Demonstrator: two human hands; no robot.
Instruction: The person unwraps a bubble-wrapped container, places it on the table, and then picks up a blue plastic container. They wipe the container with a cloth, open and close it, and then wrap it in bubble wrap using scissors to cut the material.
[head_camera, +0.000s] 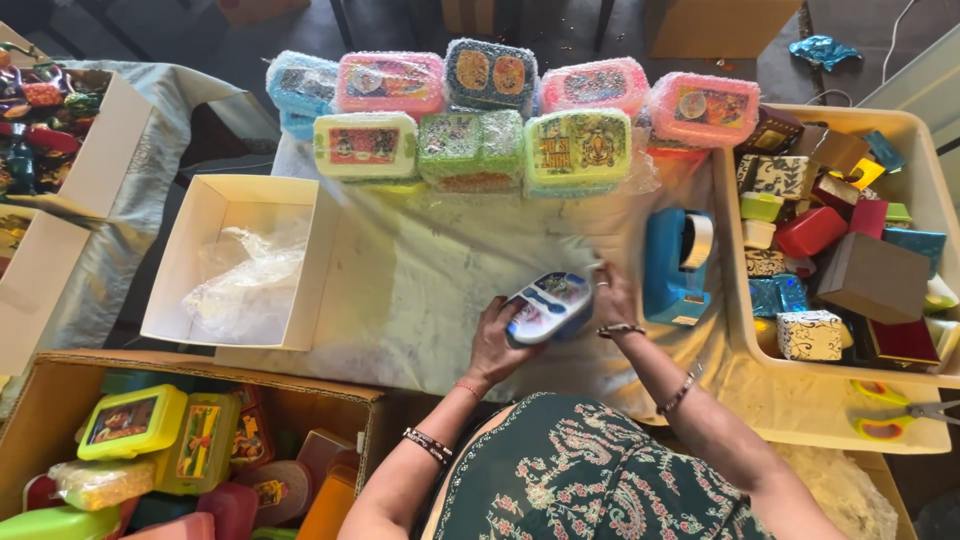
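While we are looking down at the bench (420, 300), we are holding a blue-and-white lunch box (548, 306) between both hands, just above the sheet near the bench's front edge. The left hand (492, 345) is cupping the box from below at its near end, its grip closed on the shell. The right hand (612, 298) is pressing on the far end beside the blue tape dispenser (676, 265), fingers wrapped against the box; its grip is likewise holding the box. We are judging the box to be light, stiff plastic with a smooth, somewhat slippery lid. We are advising a hold at the two short ends, where the rim gives purchase. Wrapped boxes (470, 150) are standing in rows at the far edge, well apart. An open carton (200, 215) with wrap is lying to the left.
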